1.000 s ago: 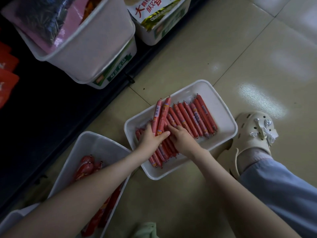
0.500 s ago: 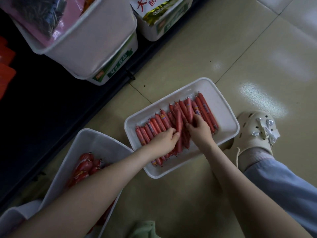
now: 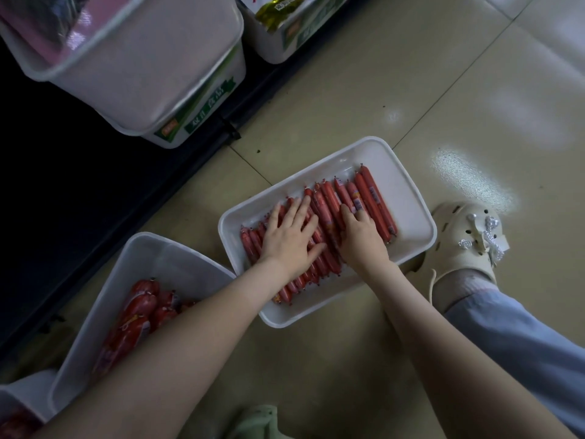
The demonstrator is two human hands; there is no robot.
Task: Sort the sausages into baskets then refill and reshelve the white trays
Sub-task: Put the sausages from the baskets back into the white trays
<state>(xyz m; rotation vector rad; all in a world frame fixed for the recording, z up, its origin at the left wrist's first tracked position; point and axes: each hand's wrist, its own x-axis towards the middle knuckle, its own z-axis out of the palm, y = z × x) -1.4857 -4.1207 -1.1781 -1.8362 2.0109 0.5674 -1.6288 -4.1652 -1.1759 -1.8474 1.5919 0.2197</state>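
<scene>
- Sausages (image 3: 375, 201) lie side by side in a white tray (image 3: 408, 191) on the floor (image 3: 348, 90).
- The left hand (image 3: 289, 240) lies flat on the sausages in the left half of the tray. Its fingers are straight and spread and hold nothing.
- The right hand (image 3: 362, 239) rests on the sausages just beside it, with its fingers laid on top, not wrapped round any.
- A basket (image 3: 177, 264) with fat red packs (image 3: 142, 307) sits near the tray, partly under the left arm.
</scene>
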